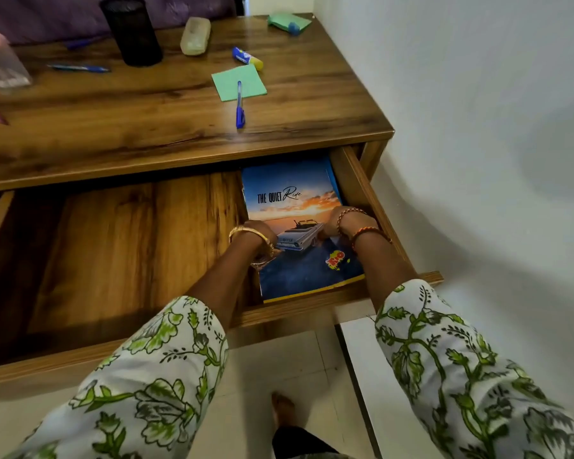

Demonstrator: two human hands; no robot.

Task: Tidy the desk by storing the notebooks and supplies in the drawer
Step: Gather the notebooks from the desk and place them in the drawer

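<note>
The wide wooden drawer under the brown wooden desk top is being kept pulled out. At its right end, a blue notebook with a sunset and a car on the cover is lying flat, close against the right wall of the drawer, with a yellow edge showing at its near side. The rest of the drawer floor, toward 9 o'clock from the notebook, is showing only bare wood.

The notebook is being touched by both hands. The left hand, with a gold bangle at the wrist, is being laid on the left edge of the cover, and the right hand, with red and orange threads at the wrist, is being laid on the right part of the cover. The fingers of both hands are being hidden behind the wrists, so it cannot be told if they are apart, together or gripping the cover.

On the desk top, at 12 o'clock from the notebook, a blue capped pen is lying partly on a green square paper note. Further at 12 o'clock, a blue and yellow glue stick is lying. Toward 11 o'clock, a black mesh cylinder holder is standing upright, and a pale translucent case is lying beside it. A second blue pen is lying toward 10 o'clock.
</note>
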